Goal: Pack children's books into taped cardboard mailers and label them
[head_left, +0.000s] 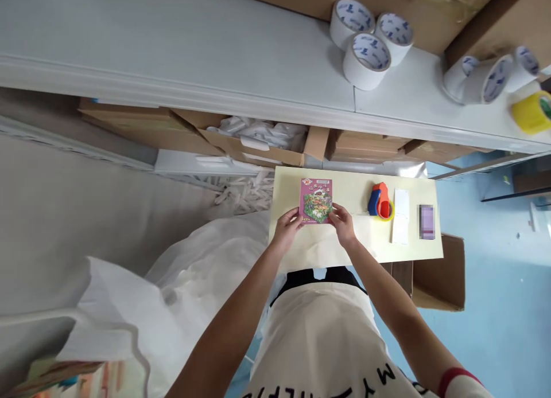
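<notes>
Head view. Both my hands are on a magenta printed packet (317, 200) with a flower-garden picture, over the left part of the pale yellow table (353, 183). Left hand (289, 226): fingers narrowed on the lower left edge, thumb over the front. Right hand (341, 220): same pinch at the lower right corner. Cannot tell whether the packet rests on the tabletop or is slightly raised; its thickness does not show either.

Handling (estimate): light, fairly stiff, card-like; the printed face could be smooth enough to slip under a loose pinch. Corners probably crease or dent before anything else. Best hold, I judge: opposing side edges, light pressure, thumbs off the middle. Upper edge and both upper corners are free of fingers.

Edges and room: the table's far edge is just past the packet's top, with the shelf (215, 59) beyond; left edge near, white sheeting (202, 266) outside it. Widest bare stretch is to the right, as far as the red-and-blue tape dispenser (379, 200). Past that, white paper slips (400, 214) and a blurred purple item (426, 221) crowd the right end.
</notes>
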Demonstrator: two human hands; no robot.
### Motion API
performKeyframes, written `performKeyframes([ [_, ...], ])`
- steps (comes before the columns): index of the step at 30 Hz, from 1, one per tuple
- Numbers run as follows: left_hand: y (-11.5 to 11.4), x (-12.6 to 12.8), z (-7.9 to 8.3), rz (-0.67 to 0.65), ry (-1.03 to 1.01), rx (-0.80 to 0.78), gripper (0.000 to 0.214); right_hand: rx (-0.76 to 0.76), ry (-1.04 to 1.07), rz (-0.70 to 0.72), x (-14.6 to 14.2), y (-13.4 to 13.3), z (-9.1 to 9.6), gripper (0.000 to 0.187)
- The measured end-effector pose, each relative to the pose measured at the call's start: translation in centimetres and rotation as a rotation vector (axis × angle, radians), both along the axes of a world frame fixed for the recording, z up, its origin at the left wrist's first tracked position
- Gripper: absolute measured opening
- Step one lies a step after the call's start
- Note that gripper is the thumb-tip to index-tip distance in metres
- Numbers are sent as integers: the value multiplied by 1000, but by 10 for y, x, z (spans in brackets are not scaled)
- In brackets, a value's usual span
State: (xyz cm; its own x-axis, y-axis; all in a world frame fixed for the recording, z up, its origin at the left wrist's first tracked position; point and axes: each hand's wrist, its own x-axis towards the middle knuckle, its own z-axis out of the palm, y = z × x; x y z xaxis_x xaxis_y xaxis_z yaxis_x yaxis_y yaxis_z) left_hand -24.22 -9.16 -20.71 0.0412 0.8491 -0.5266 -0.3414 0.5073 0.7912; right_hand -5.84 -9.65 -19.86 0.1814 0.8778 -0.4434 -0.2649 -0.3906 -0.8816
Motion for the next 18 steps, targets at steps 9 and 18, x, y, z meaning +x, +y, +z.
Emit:
performKeyframes([
  [9,-66,85,-26,-459,476,116,20,-91,-224,-59,96,-102,-27,44],
  [18,-94,143,-40,-572,827,82,19,-173,-485,145,151,-119,-59,31],
])
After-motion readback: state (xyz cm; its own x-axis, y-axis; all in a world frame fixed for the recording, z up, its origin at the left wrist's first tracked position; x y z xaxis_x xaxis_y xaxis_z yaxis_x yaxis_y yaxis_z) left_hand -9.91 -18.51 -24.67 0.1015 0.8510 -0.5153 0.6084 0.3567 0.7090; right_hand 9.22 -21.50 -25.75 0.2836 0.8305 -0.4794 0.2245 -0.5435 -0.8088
